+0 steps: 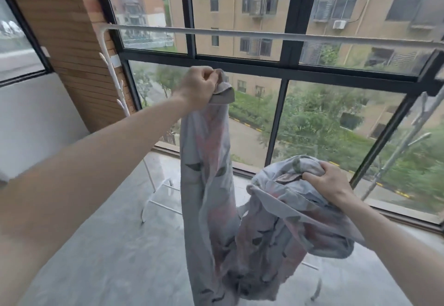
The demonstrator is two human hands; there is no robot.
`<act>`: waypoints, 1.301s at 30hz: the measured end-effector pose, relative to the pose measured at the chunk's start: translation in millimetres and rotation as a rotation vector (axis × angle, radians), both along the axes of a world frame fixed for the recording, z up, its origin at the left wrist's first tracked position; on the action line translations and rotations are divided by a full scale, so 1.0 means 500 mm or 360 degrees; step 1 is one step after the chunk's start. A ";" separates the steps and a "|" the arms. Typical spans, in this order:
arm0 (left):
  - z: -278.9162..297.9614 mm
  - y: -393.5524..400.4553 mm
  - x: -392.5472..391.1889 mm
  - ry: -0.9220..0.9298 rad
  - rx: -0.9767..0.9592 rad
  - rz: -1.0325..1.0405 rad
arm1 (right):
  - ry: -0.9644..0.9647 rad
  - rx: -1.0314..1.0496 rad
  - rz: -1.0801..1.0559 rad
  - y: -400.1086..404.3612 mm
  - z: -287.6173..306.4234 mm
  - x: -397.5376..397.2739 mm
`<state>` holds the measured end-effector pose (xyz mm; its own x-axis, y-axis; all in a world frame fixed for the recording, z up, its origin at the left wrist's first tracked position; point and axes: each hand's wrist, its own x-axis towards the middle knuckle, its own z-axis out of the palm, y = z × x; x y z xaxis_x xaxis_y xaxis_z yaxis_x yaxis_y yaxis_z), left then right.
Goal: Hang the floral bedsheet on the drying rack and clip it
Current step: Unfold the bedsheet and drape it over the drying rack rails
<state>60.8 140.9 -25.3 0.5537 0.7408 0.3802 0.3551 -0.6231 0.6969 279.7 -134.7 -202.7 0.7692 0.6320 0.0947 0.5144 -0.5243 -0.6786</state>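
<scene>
The floral bedsheet (216,197) is pale grey with pink and dark green flowers. It hangs bunched between my two hands, below the rack's top bar. My left hand (199,86) grips one corner, raised up in front of the window. My right hand (329,183) grips a crumpled bundle of the sheet, lower and to the right. The white drying rack's top bar (264,35) runs across the view above both hands, bare of cloth. No clips are visible.
The rack's left post with white pegs (115,84) stands by a brick pillar (72,48), its feet (163,200) on the grey floor. Its right post (408,142) slants at the right edge. A black-framed window (286,70) lies just behind the rack.
</scene>
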 end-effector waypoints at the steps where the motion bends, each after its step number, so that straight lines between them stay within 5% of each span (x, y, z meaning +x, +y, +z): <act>1: 0.010 0.017 -0.005 0.0018 0.0013 0.0015 | 0.0010 -0.0059 0.0018 0.023 -0.005 -0.010; 8: 0.037 0.111 -0.026 0.0122 -0.0039 0.0113 | 0.0068 -0.0708 0.0146 0.131 -0.055 -0.045; 15: 0.014 0.120 -0.015 0.0144 -0.0018 0.0092 | 0.0712 -0.0086 0.0971 0.323 0.014 -0.238; 24: -0.013 0.186 -0.087 -0.0034 -0.0244 -0.0070 | 0.0375 -0.0225 0.0664 0.429 -0.136 -0.235; 31: -0.019 0.301 -0.190 -0.0032 -0.0317 0.0097 | 0.0609 0.0338 0.0448 0.508 -0.020 -0.214; 35: -0.031 0.336 -0.216 -0.0001 -0.0392 -0.0070 | 0.0667 0.0207 0.0750 0.582 0.034 -0.273; 39: -0.024 0.361 -0.236 0.0066 -0.0445 -0.0348 | 0.0770 0.0017 0.0710 0.645 -0.081 -0.386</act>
